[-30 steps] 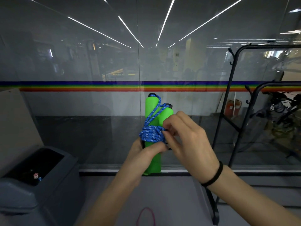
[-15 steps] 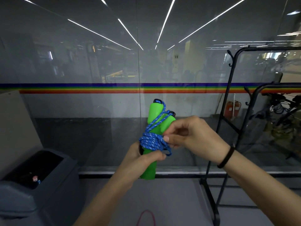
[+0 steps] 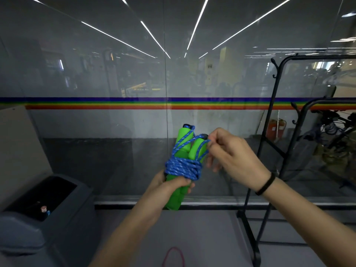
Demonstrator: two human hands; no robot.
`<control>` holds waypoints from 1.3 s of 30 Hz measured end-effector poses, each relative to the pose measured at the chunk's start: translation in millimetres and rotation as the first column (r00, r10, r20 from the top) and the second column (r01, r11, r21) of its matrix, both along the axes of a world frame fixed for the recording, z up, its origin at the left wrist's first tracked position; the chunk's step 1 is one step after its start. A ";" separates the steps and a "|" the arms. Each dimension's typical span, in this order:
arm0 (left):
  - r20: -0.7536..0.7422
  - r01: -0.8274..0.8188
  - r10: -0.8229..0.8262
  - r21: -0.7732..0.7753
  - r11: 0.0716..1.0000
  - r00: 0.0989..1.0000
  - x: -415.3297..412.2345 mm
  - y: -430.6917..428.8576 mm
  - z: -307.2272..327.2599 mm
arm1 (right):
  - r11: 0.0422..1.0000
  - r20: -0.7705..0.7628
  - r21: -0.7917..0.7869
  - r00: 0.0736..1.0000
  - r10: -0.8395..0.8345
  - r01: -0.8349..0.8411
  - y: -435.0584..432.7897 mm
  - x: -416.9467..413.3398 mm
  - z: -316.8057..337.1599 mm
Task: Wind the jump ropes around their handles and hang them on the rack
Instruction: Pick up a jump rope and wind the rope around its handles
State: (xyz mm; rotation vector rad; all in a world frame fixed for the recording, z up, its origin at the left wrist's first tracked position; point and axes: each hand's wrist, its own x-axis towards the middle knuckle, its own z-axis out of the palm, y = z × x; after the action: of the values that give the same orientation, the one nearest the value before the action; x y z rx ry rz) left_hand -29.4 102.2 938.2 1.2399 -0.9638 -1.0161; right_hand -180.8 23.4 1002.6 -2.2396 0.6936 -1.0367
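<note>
Right hand (image 3: 234, 157) has lifted from the blue rope (image 3: 183, 168) coil to the top of the green handles (image 3: 185, 151), fingers (image 3: 212, 140) pinching a rope loop there; left hand (image 3: 169, 187) grips the handles below the coil, fingers closed. Judgement: winding done, loop being secured before hanging. Beyond: grey floor (image 3: 202, 237) with a pink rope (image 3: 173, 256), bin (image 3: 38, 218) left, black rack (image 3: 269, 132) right, glass wall (image 3: 96, 74).
</note>
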 end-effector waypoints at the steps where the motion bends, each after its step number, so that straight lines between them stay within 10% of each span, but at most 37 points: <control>1: -0.088 0.013 -0.013 0.003 1.000 0.996 0.5 -1.5 -2.7 | 0.998 0.059 0.054 0.998 0.007 -0.010 -1.3 -0.4 0.7; 7: -0.586 0.177 -0.138 0.010 0.984 0.799 11.3 -3.5 -11.2 | 0.886 0.459 0.377 0.885 0.074 -0.270 -6.3 -9.9 12.1; 12: -0.705 0.307 -0.268 -0.076 0.949 0.656 21.4 -1.2 -21.3 | 0.830 0.536 0.394 0.832 0.142 -0.395 4.3 -18.0 14.7; 16: -0.562 0.337 -0.221 0.109 0.935 0.797 18.5 -3.6 -27.7 | 0.885 0.248 0.306 0.927 0.281 -0.350 16.3 -5.7 12.2; 19: -0.216 0.129 -0.086 0.195 0.972 0.973 5.1 -10.1 -33.9 | 0.908 0.117 0.266 0.946 0.302 -0.323 21.8 8.4 1.9; 23: 0.212 -0.003 -0.019 0.103 0.995 0.977 -10.8 -15.2 -44.4 | 0.905 0.126 0.298 0.953 0.276 -0.302 24.0 18.2 -11.1; 39: 0.188 0.298 -0.368 0.318 0.900 0.911 0.8 -29.7 -95.5 | 0.941 0.179 0.319 0.982 0.053 -0.109 22.7 2.4 -48.9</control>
State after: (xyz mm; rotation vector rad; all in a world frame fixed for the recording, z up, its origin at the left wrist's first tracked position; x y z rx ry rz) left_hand -28.7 72.5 842.7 1.4938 -1.2903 -1.3296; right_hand -178.4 46.1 953.7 -1.8557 0.6422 -0.9764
